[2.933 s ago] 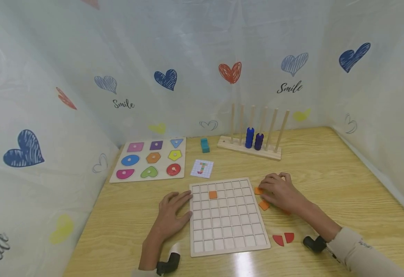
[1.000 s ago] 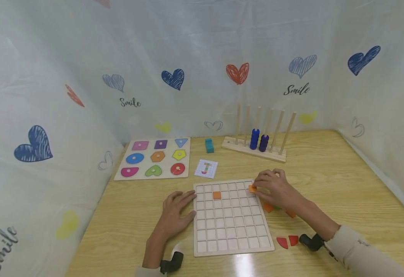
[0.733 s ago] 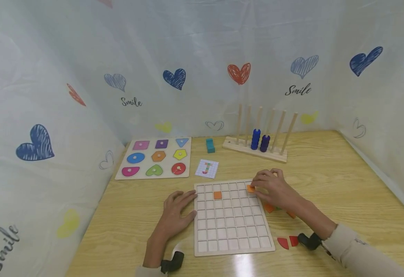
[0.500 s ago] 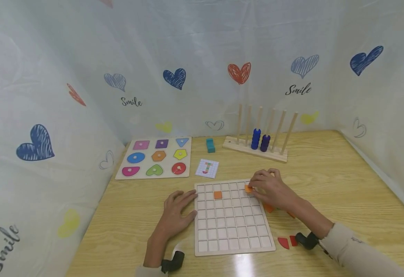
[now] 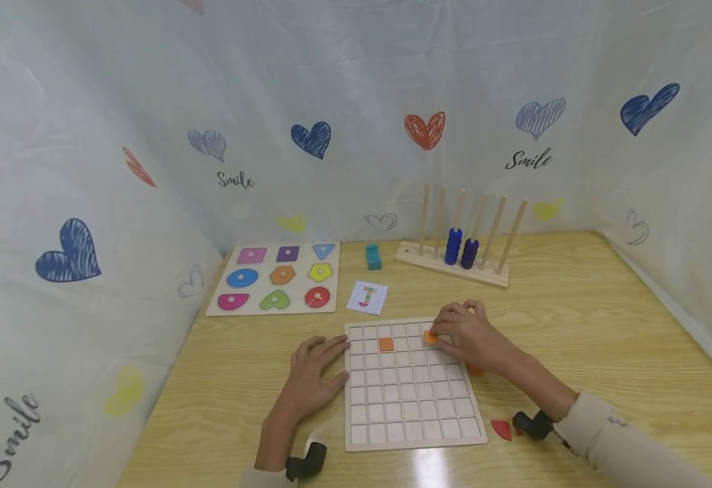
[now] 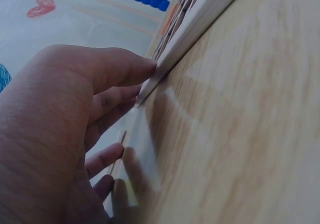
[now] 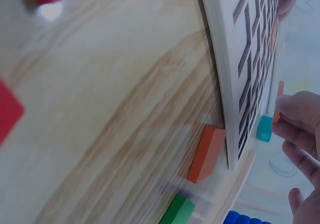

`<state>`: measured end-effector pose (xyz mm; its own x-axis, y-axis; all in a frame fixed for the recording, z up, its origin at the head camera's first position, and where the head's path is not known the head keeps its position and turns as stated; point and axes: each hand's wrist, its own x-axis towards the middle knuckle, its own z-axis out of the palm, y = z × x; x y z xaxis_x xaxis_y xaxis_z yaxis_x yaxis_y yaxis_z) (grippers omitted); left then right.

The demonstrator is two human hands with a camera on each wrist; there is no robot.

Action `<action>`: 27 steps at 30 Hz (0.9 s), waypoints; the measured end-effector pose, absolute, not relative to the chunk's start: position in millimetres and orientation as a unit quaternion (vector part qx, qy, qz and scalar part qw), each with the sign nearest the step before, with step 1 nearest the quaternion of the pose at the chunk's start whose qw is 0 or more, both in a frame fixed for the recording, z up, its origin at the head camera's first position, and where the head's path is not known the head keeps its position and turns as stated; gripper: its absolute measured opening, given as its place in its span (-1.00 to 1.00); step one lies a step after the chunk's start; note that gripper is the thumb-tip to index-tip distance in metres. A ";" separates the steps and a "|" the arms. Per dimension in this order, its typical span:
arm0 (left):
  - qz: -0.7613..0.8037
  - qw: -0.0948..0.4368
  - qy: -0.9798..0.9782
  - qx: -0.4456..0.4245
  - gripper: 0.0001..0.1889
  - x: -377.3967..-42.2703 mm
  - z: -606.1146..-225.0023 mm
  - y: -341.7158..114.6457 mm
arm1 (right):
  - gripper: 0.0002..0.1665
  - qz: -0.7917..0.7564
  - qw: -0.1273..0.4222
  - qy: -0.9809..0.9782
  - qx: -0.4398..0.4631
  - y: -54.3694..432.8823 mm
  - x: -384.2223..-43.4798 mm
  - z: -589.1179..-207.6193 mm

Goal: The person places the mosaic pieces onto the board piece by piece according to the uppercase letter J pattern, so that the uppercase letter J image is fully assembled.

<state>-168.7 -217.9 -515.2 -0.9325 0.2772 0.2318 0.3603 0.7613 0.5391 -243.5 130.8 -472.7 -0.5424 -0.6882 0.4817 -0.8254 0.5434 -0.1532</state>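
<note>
My right hand (image 5: pixel 471 337) pinches an orange square tile (image 5: pixel 430 337) between thumb and fingers, over the upper right cells of the wooden grid board (image 5: pixel 416 445). In the right wrist view the tile (image 7: pixel 276 116) is held above the board's surface. Another orange tile (image 5: pixel 386 344) lies in a cell of the second row, toward the left. With its fingertips and thumb, my left hand (image 5: pixel 313 375) touches the board's left edge, its fingers relaxed. Behind the board lies a pattern card (image 5: pixel 367 297) showing a coloured J shape.
An orange block (image 7: pixel 206 154) and a green one (image 7: pixel 177 210) lie right of the board. Red quarter-round pieces (image 5: pixel 502 430) sit nearer the front. Along the back stand a shape puzzle (image 5: pixel 255 272), a teal block (image 5: pixel 372 257) and a peg stand (image 5: pixel 453 266) with blue and purple beads.
My right hand has picked up an orange tile from beside the board and carried it left over the upper right cells. The left hand stays at the board's edge.
</note>
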 end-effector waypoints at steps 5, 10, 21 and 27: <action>-0.307 0.065 -0.934 -0.168 -0.44 -168.1 -516.3 -217.1 | -0.74 0.181 0.200 -0.850 0.453 127.3 -244.2 -476.9; -0.308 0.063 -0.935 -0.166 -0.45 -167.3 -515.9 -216.2 | -0.75 0.187 0.197 -0.845 0.460 123.4 -245.0 -479.5; -0.303 0.066 -0.935 -0.172 -0.45 -168.8 -515.0 -216.2 | -0.76 0.199 0.182 -0.844 0.464 111.3 -244.3 -477.5; -0.299 0.070 -0.936 -0.171 -0.45 -169.0 -515.2 -217.5 | -0.76 0.198 0.183 -0.841 0.470 105.8 -246.6 -479.0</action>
